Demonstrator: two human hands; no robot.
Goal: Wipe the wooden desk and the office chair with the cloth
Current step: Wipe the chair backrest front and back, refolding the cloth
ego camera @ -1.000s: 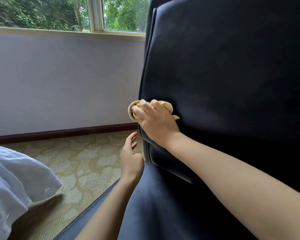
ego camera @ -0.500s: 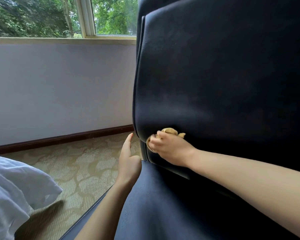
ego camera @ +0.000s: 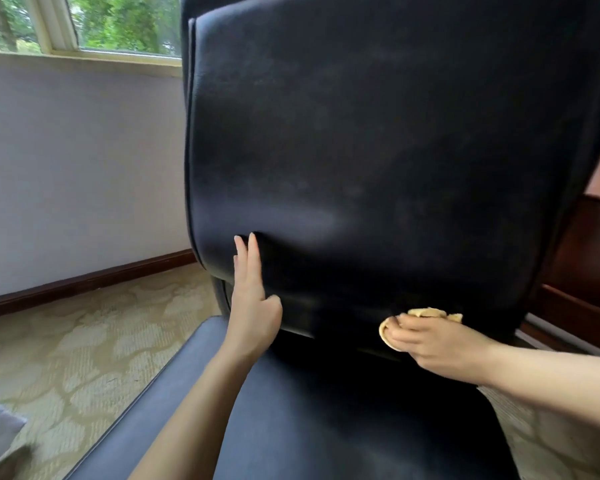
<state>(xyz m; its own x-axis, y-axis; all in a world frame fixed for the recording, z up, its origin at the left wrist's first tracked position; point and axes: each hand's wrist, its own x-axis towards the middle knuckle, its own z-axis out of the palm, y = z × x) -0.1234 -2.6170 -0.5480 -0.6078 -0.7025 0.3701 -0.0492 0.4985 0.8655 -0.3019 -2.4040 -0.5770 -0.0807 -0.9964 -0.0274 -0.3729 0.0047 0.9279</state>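
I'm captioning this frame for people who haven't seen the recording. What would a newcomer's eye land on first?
The black office chair fills most of the view, its tall backrest upright in the middle. At the backrest's lower edge, towards the right, the right hand grips a bunched yellow cloth against it. The left hand presses flat on the backrest's lower left.

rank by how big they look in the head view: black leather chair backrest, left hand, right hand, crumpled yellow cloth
1. Black leather chair backrest, by far largest.
2. Left hand and right hand: alike, not ranked.
3. Crumpled yellow cloth, partly hidden under the right hand.
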